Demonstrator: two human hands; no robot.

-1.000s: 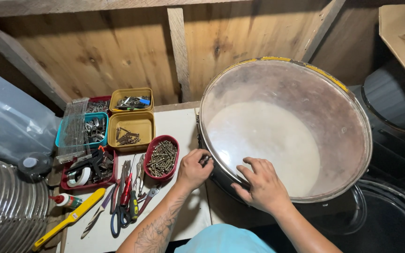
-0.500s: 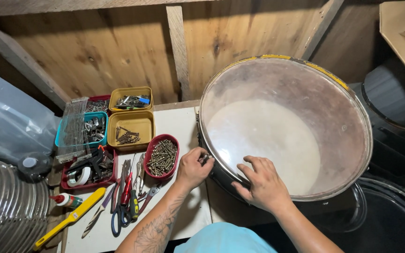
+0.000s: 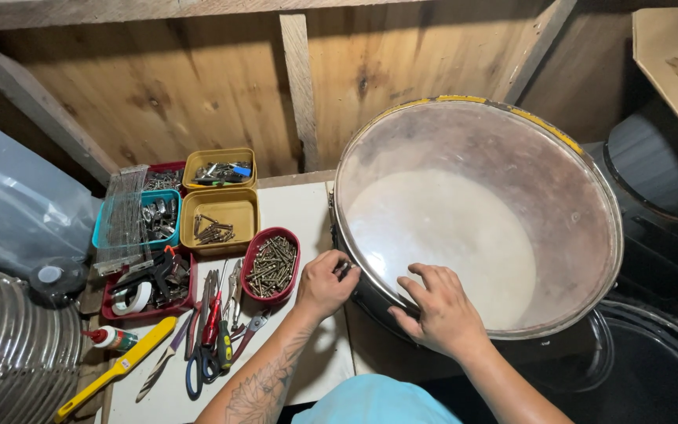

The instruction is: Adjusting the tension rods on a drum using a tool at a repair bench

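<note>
A large round drum [image 3: 476, 216], worn skin facing up, rests on the right of the white table [image 3: 308, 212] against the plank wall [image 3: 198, 86]; a dark barrel [image 3: 653, 369] stands below it at the right; a ribbed metal duct [image 3: 9, 353] sits at the far left. The right hand [image 3: 441, 310] lies flat on the drum's near rim, fingers spread over the skin, gripping nothing; the left hand [image 3: 325, 283] is curled at the rim's left edge, pinching a small metal fitting [image 3: 344, 269] on the hoop. Left of it are a red tray of screws [image 3: 271, 265], two yellow trays [image 3: 219, 220], a teal tray [image 3: 151, 218], then pliers and scissors [image 3: 213, 330] and a yellow tool [image 3: 115, 369].
</note>
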